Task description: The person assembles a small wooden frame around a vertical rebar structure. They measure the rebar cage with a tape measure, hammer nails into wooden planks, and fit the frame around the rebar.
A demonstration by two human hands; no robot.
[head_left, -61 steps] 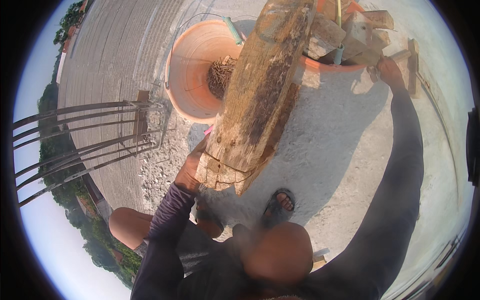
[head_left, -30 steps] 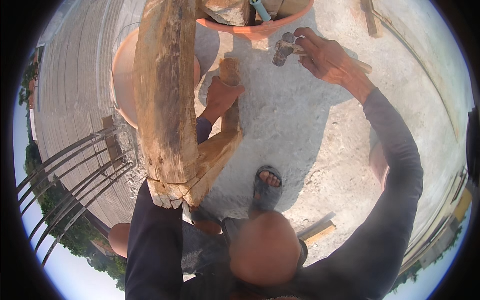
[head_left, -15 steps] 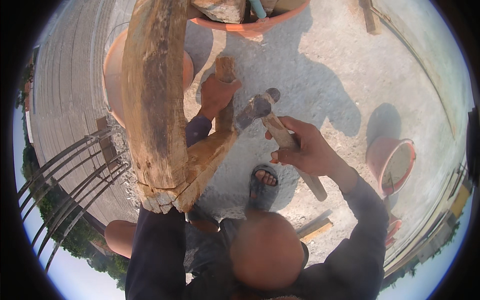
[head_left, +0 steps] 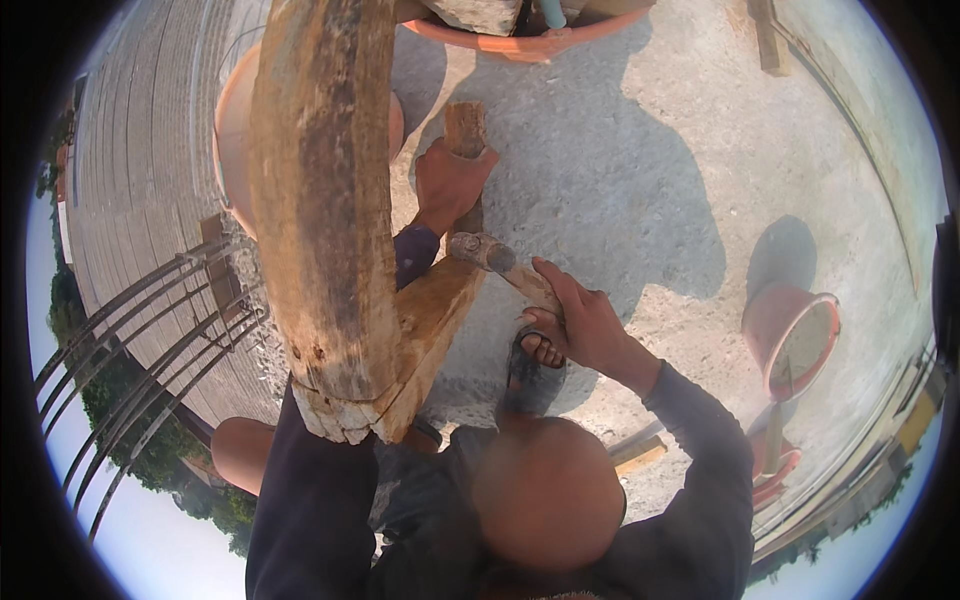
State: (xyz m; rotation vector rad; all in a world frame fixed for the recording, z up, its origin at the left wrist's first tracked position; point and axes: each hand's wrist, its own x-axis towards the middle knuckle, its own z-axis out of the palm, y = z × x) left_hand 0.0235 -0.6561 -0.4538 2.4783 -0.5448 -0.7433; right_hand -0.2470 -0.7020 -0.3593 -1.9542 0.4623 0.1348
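My left hand (head_left: 455, 185) is closed around a short wooden bar (head_left: 465, 128) beyond a thick weathered beam (head_left: 325, 190). That beam stands large along the left side and hides part of my left forearm. A shorter wooden piece (head_left: 440, 308) joins the beam's cracked near end and runs toward the bar. My right hand (head_left: 600, 340) grips a hammer by its wooden handle (head_left: 535, 286). The dark hammer head (head_left: 482, 251) is at the corner where the bar meets the shorter piece; whether it touches the wood I cannot tell.
An orange tub (head_left: 530, 47) holding rough blocks stands at the far side. Behind the beam is another round orange tub (head_left: 235, 140). Bare steel rods (head_left: 130, 340) jut out at left. A reddish bucket (head_left: 785, 335) sits at right on the concrete floor (head_left: 660, 200). My sandalled foot (head_left: 535, 370) is below the hammer.
The hammer has swung left and down, from apart from the wood to the corner of the wooden pieces. My left hand keeps its grip on the bar. The whole view has shifted slightly.
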